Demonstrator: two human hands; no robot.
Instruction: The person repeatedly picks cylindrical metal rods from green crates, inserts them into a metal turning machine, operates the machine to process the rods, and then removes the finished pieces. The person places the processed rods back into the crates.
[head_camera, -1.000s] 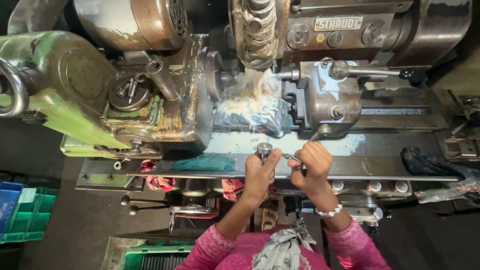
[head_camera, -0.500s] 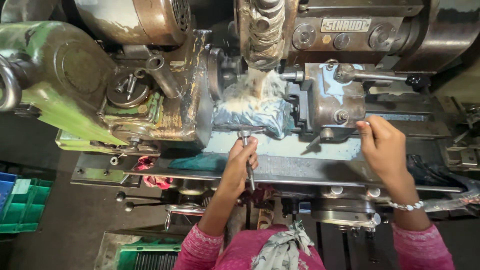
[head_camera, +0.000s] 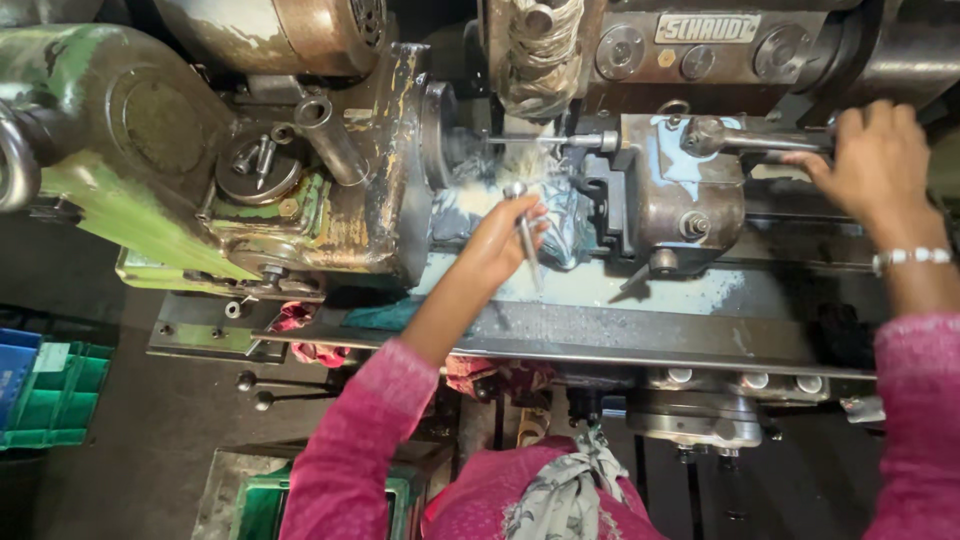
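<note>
One sign — a pale rectangular nameplate (head_camera: 707, 27) atop the dark machine housing (head_camera: 760, 60).

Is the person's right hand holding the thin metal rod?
No, the thin metal rod is in the left hand; the right hand grips the machine lever.

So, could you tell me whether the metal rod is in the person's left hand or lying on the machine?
In hand: the left hand grips the metal rod, lifted off the machine bed.
</note>
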